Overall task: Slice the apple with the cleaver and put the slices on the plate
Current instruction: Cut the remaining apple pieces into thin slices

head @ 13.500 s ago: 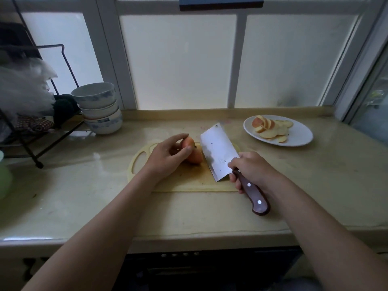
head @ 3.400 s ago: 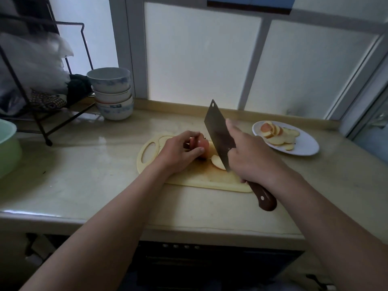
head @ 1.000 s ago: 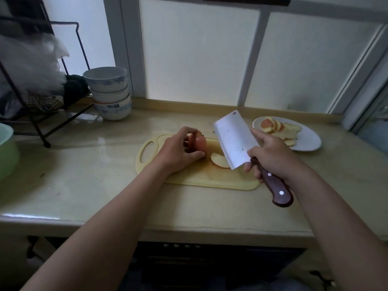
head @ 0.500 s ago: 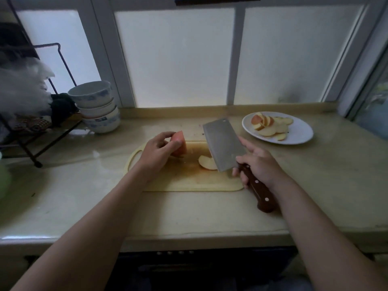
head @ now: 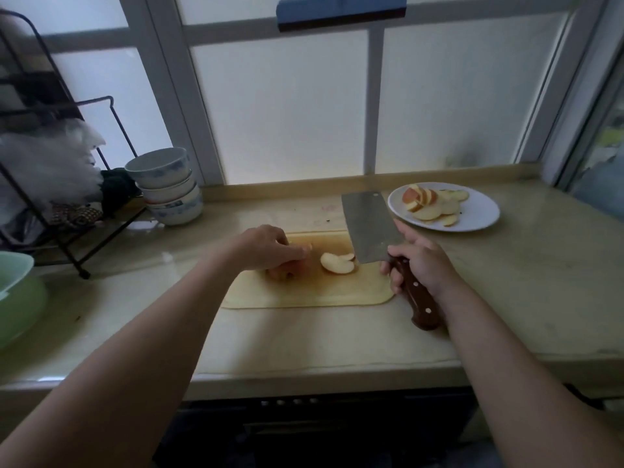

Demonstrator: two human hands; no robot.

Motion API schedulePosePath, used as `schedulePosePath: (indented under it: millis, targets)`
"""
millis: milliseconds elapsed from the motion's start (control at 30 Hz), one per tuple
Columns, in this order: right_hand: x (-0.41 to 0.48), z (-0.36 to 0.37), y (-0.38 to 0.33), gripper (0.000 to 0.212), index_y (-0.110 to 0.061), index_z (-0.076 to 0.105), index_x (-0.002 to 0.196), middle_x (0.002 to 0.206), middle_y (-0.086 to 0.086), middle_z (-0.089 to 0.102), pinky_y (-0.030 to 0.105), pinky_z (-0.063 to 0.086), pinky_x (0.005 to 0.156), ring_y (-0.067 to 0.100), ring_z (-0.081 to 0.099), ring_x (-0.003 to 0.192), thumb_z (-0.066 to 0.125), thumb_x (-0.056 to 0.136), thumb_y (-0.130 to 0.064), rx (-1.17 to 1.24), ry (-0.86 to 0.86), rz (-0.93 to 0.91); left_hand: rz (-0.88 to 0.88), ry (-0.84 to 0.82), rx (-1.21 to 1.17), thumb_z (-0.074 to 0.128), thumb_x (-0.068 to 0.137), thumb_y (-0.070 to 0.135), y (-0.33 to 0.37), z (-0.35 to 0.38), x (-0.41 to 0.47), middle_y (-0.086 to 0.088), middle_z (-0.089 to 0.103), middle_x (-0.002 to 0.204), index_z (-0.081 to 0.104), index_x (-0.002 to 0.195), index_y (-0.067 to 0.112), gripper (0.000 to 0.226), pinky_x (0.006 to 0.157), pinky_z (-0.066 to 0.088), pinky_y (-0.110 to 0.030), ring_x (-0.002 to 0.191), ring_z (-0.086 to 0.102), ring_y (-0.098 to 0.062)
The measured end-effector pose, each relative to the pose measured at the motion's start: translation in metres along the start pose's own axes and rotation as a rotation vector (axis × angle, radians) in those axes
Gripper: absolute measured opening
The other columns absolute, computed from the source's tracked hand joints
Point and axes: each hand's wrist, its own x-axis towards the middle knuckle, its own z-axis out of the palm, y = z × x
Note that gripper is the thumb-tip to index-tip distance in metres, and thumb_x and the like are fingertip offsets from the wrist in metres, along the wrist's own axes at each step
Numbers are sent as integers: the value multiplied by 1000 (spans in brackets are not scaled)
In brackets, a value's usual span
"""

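Note:
A yellow cutting board (head: 304, 293) lies on the counter. My left hand (head: 266, 248) covers the remaining apple piece (head: 285, 271) on the board, fingers curled over it. Right beside it lie cut slices (head: 336, 263), pale side up. My right hand (head: 422, 261) grips the cleaver (head: 369, 224) by its brown riveted handle, and the blade is tilted up and back to the right of the slices. A white plate (head: 479, 214) at the back right holds several apple slices (head: 430, 206).
Stacked bowls (head: 167, 185) stand at the back left beside a black wire rack (head: 57, 184). A green basin (head: 17, 298) sits at the far left edge. The counter's front edge runs just below the board. A window ledge borders the back.
My left hand has set the apple piece back down on the board and now covers it. The cleaver stays raised in my right hand; the cut slices have not moved.

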Motion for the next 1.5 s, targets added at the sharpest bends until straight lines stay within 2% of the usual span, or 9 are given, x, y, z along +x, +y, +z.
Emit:
schedulePosePath:
  millis: [133,300,400,500,667,900,1167,1367,1500]
  targets:
    - [0,-3,-2,64,-29,44,156,66,22,59,28,43,40,21,47,42,44,101,4,47,-32,-9,-5,-7,184,52,81,81,10,3,-5,9,60,92,66,112,28,63,71,47,-32,83,57,-11]
    - [1,-7,-3,55,-30,54,144,67,20,57,27,42,40,16,46,42,40,101,2,105,-112,6,110,120,363,47,83,81,24,-1,-11,1,59,128,59,134,31,72,94,50,-41,112,56,-23]
    - [1,-9,-5,50,-30,58,134,66,17,56,24,41,39,13,44,41,38,102,3,168,-134,26,251,55,280,60,91,58,45,4,-12,4,58,135,53,142,33,58,97,50,-39,113,57,-21]
    - [-1,-9,-6,49,-34,61,121,66,15,54,23,39,38,11,43,40,36,102,3,228,-144,44,240,-105,242,58,94,51,68,15,-16,0,54,138,44,149,38,58,75,50,-31,92,56,-21]
    - [1,-10,-6,50,-31,60,128,66,15,55,23,39,37,11,43,39,35,102,3,248,-149,45,271,-117,285,49,97,47,81,34,-9,0,61,128,57,138,33,44,89,54,-37,102,61,-24]
    - [-1,-9,-7,48,-33,61,119,66,15,55,23,39,38,12,44,40,34,102,4,239,-154,34,241,-49,152,54,94,47,78,38,-2,5,59,125,57,136,34,45,84,59,-41,94,63,-20]
    - [-2,-10,-8,48,-34,61,115,66,15,56,22,39,40,12,45,42,36,102,4,254,-143,45,262,-31,166,54,98,44,79,41,8,2,61,128,53,141,27,46,100,50,-39,111,59,-22]
    - [-1,-11,-7,49,-33,62,119,65,14,57,23,40,40,12,45,43,36,101,4,256,-150,37,325,69,335,60,97,42,74,37,9,-2,60,120,60,129,20,38,90,51,-36,105,56,-22]
    - [-3,-10,-7,48,-34,63,113,66,14,56,24,40,39,12,45,43,36,101,4,260,-154,29,319,6,353,60,94,48,69,39,8,-1,63,112,67,122,24,37,87,56,-41,97,61,-21]
